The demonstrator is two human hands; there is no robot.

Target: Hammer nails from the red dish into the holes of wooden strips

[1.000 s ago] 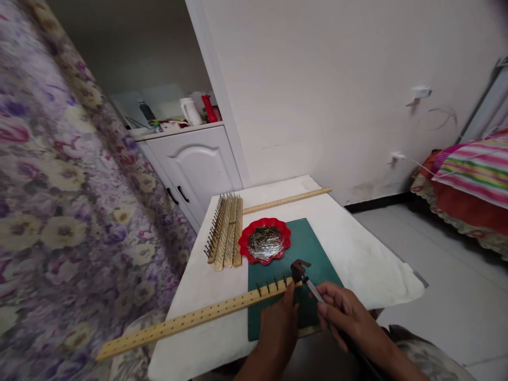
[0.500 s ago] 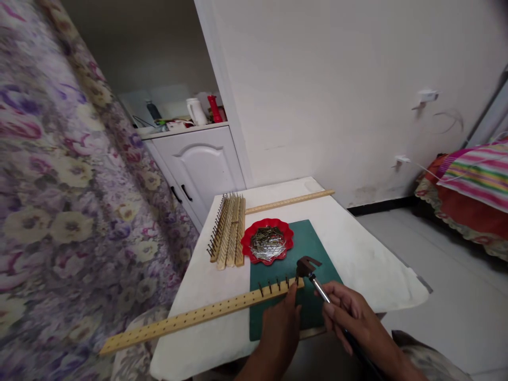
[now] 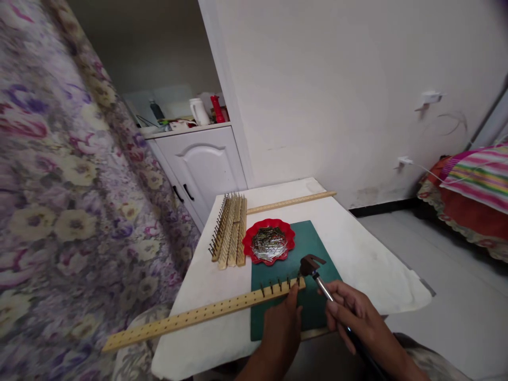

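Observation:
My right hand [image 3: 353, 312] is wrapped round the handle of a claw hammer [image 3: 313, 264], whose dark head is just beyond the right end of a drilled wooden strip [image 3: 206, 312]. My left hand [image 3: 282, 323] is closed at that same end, its index finger pressed on the wood; the other fingers are partly hidden. Several dark nails [image 3: 280, 284] stand in a row along this end of the strip. Under it lies a green mat [image 3: 313, 243]. A red scalloped dish [image 3: 291, 233] full of loose nails [image 3: 270, 246] rests partly on the mat.
Several nail-studded strips [image 3: 230, 233] lie side by side at the table's left. Another wooden strip [image 3: 291, 202] lies along the back. The drilled strip overhangs the left edge of the white-covered table [image 3: 369, 264]. A floral curtain [image 3: 79, 211] hangs at left.
The hammer head has moved slightly right, off the strip's end, uncovering the nail nearest that end. My left hand stays on the strip. The whole view has shifted a little.

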